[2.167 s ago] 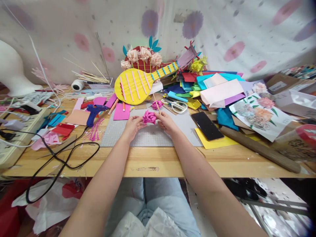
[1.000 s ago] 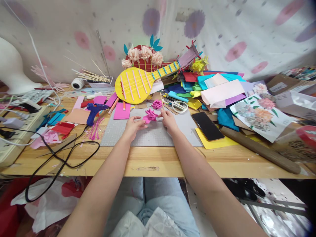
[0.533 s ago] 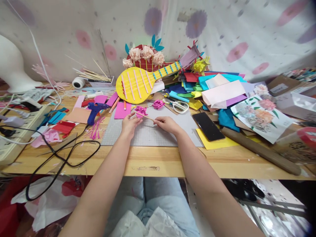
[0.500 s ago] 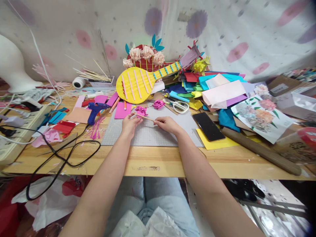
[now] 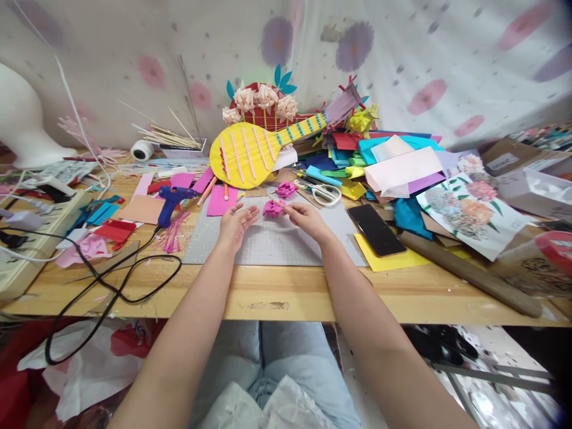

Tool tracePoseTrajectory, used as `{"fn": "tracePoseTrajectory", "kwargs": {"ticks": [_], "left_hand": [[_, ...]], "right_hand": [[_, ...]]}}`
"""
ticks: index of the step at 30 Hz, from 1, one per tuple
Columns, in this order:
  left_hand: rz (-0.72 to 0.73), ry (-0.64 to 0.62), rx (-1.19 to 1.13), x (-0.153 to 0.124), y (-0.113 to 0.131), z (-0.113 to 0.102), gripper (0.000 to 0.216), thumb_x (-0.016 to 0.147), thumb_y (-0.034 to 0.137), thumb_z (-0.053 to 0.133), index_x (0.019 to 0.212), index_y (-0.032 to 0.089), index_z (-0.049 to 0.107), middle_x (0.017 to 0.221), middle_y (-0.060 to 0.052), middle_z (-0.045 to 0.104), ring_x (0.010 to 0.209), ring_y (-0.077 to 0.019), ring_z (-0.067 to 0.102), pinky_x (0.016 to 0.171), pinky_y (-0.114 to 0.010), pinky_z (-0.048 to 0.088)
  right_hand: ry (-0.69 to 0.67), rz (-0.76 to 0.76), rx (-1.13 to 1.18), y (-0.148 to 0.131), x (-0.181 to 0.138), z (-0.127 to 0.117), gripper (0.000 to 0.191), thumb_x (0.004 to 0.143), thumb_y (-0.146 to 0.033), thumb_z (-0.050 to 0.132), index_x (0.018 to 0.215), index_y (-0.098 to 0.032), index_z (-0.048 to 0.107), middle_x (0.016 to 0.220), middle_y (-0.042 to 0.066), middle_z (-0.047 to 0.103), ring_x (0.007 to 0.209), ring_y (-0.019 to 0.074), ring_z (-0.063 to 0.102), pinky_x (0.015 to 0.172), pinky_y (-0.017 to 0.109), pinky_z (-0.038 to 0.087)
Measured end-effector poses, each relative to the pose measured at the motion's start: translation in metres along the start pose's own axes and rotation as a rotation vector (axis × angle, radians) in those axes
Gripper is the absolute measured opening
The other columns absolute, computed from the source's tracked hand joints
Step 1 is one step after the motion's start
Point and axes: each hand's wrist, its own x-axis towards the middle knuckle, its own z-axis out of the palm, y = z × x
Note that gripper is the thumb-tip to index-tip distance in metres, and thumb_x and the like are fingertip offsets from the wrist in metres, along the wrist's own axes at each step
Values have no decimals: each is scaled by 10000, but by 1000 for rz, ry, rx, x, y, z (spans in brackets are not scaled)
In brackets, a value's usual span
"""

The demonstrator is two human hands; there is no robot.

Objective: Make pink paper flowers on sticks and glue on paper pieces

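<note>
A small magenta paper flower (image 5: 273,207) on a thin wooden stick hangs just above the grey cutting mat (image 5: 268,241). My right hand (image 5: 306,219) pinches the stick right beside the flower. A little to the flower's left, my left hand (image 5: 235,223) hovers with its fingers spread and nothing in them. Further back on the mat lies a second magenta paper flower (image 5: 286,189).
A blue glue gun (image 5: 172,200) with a black cord lies left of the mat. Behind it stands a yellow paper guitar (image 5: 250,156); scissors (image 5: 322,192), a black phone (image 5: 375,229), stacked coloured paper (image 5: 397,161) and a wooden rod (image 5: 469,273) fill the right.
The stick lay level with the flower at my left hand; now my right hand has swung the flower back to the middle and my left hand has let go and opened.
</note>
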Motion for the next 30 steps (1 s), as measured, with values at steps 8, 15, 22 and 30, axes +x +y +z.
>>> {"fn": "tracePoseTrajectory", "kwargs": {"ticks": [8,15,22,30], "left_hand": [[96,-8,123,2,-6,1,371,604,77,582,920,165,410,784,-52,645,775,-171,655,789,-362,492],[560,-142,697,8,-23,-8,489,584,47,536,1038,208,452,1137,-86,563,1128,-192,499,899,-368,428],[656,-290,961,1,-28,-5,683,562,-10,483,1210,198,438,1287,-95,482,1227,-220,396,1028,-409,309],[378,-293,596,2,-33,-2,665,540,-41,493,1148,225,464,944,-50,663,949,-178,589,929,-385,401]], "right_hand": [[437,179,-107,22,13,1,313,757,-482,487,636,-203,411,528,-58,427,500,87,364,503,219,270],[401,272,2,9,8,13,203,706,-383,515,699,-203,422,620,-38,572,550,102,447,559,237,327],[553,154,179,19,17,31,321,624,-432,595,783,-191,454,750,-12,549,688,117,517,645,242,400],[471,83,-56,-10,46,29,241,622,-207,554,836,-197,443,795,-1,584,755,139,558,729,275,429]]}}
